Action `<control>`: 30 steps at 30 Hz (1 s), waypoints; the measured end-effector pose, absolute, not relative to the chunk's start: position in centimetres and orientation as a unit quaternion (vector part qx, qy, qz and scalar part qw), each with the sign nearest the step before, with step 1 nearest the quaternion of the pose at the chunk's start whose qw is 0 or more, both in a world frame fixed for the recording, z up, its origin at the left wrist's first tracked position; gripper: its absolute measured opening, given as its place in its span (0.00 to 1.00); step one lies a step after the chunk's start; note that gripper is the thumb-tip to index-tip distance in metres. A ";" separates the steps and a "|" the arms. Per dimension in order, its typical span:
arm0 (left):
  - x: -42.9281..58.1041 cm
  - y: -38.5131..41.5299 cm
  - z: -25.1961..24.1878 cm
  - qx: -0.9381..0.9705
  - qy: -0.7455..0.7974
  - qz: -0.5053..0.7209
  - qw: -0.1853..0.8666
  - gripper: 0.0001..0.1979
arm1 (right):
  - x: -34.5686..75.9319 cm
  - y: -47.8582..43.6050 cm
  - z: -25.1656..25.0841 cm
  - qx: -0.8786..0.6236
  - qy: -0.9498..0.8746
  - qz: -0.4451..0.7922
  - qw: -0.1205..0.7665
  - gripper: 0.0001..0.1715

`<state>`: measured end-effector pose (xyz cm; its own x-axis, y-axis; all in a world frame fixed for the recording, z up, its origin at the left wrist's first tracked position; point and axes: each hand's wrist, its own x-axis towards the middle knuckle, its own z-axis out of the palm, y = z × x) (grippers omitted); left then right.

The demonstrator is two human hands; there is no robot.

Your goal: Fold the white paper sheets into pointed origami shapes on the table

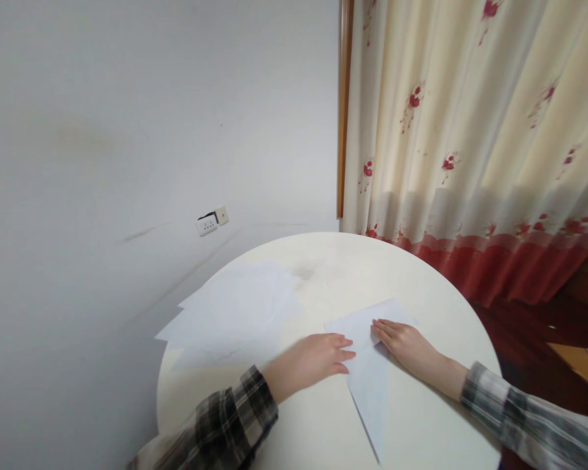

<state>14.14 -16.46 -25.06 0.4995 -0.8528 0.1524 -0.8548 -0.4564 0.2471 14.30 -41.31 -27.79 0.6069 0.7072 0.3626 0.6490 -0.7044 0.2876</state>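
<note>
A white sheet of paper [368, 382] lies on the round table, folded to a long point toward me, with a wider part at the far end. My left hand [318, 358] reaches over its left edge, fingers stretched and apart. From the right, my right hand [406, 341] rests on the upper part of the paper. Its fingers are extended close together, with the fingertips pressing near the middle of the wide part. The right thumb is hidden, so I cannot see whether a paper edge lies under it.
Several loose white sheets [235, 307] overlap on the left side of the white round table [343, 261], some jutting past its edge. Behind stands a pale wall with a socket [207, 225]. A flowered curtain [451, 143] hangs at the right, above a dark red floor [529, 333].
</note>
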 end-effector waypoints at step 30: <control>12.9 -14.5 -26.0 0.845 -0.518 -0.020 0.133 0.23 | 15.6 -42.1 -28.9 0.897 0.387 0.214 0.028 0.22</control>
